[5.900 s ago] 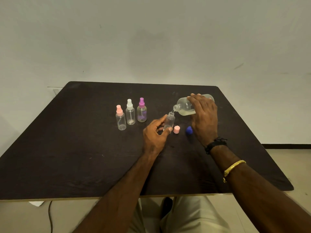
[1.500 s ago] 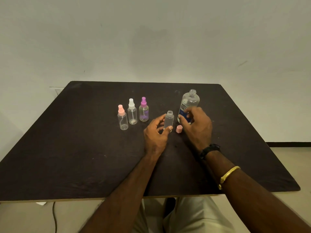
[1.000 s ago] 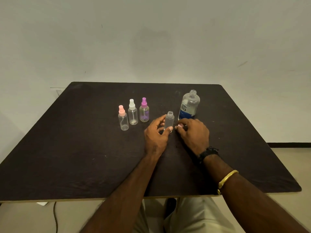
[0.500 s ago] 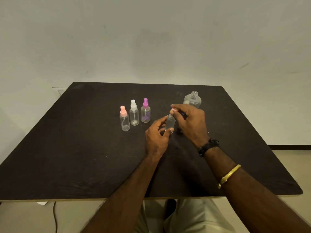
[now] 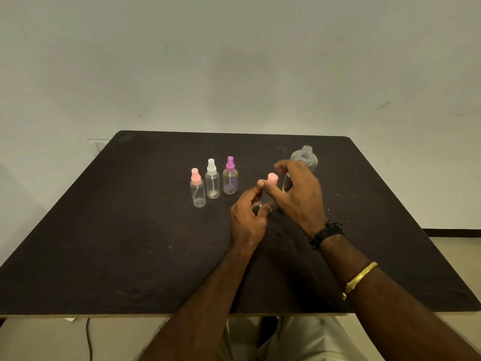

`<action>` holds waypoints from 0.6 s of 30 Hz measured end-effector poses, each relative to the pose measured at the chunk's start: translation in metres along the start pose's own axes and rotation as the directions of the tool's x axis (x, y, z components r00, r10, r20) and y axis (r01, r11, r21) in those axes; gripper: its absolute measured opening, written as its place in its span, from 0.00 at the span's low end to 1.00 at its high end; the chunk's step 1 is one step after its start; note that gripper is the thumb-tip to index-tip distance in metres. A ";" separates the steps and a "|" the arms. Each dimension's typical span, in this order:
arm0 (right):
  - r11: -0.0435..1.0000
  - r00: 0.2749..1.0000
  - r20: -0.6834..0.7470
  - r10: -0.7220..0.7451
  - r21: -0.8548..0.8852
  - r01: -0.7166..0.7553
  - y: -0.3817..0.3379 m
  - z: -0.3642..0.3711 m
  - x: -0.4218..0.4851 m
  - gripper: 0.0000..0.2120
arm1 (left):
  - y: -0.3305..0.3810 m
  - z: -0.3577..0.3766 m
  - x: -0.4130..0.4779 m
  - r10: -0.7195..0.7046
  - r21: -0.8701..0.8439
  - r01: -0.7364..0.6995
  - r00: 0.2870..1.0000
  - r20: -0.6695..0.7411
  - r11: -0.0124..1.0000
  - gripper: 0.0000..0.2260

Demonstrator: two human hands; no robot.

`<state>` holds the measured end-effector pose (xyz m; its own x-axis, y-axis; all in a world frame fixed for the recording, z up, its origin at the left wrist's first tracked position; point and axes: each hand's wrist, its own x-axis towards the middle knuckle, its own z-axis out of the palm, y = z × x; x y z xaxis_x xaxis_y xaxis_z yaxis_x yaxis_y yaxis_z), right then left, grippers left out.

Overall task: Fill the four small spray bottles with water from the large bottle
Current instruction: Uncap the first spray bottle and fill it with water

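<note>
On the dark table (image 5: 130, 243) my left hand (image 5: 247, 217) grips a small clear bottle, whose body is almost wholly hidden between my hands. A pink spray cap (image 5: 272, 179) sits on top of it, and my right hand (image 5: 299, 199) pinches that cap. Behind my right hand the large clear bottle (image 5: 304, 158) stands upright with no cap on. To the left stand three capped spray bottles in a row: one with a pink top (image 5: 197, 191), one with a white top (image 5: 212, 183), one with a purple top (image 5: 230, 178).
A plain wall rises behind the table. The table's front edge runs just above my lap. A dark cable (image 5: 89, 340) hangs below the front left edge.
My right hand set the large bottle upright, picked up the pink cap from the table and brought it onto the small bottle. My left hand has kept hold of that bottle.
</note>
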<state>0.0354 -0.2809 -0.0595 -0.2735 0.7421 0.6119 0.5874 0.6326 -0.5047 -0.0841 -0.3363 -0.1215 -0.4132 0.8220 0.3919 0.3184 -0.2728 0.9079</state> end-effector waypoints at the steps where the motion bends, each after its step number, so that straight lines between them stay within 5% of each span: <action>1: 1.000 1.000 0.007 -0.018 0.022 0.018 -0.001 0.000 0.000 0.19 | 0.000 0.000 0.000 0.007 -0.006 -0.007 1.000 0.002 1.000 0.21; 4: 0.993 0.996 0.044 -0.080 0.092 0.076 -0.002 -0.002 0.000 0.18 | 0.001 -0.001 0.000 0.008 -0.025 -0.008 1.000 0.002 1.000 0.20; 8: 0.999 0.999 0.015 -0.030 -0.040 0.030 -0.001 0.001 0.001 0.09 | -0.001 0.000 0.000 -0.017 -0.004 0.017 1.000 0.006 1.000 0.21; 15: 0.995 0.999 0.017 -0.047 0.090 0.045 -0.002 0.004 -0.001 0.17 | -0.001 -0.001 0.000 0.004 -0.025 -0.004 1.000 0.001 1.000 0.20; 18: 0.998 0.999 -0.010 -0.040 0.045 0.040 -0.001 0.004 -0.002 0.12 | -0.003 0.001 0.000 0.003 -0.024 -0.003 1.000 0.009 1.000 0.20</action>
<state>0.0320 -0.2823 -0.0624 -0.2894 0.7142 0.6373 0.5414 0.6712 -0.5064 -0.0845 -0.3348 -0.1245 -0.4045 0.8255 0.3936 0.2988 -0.2874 0.9100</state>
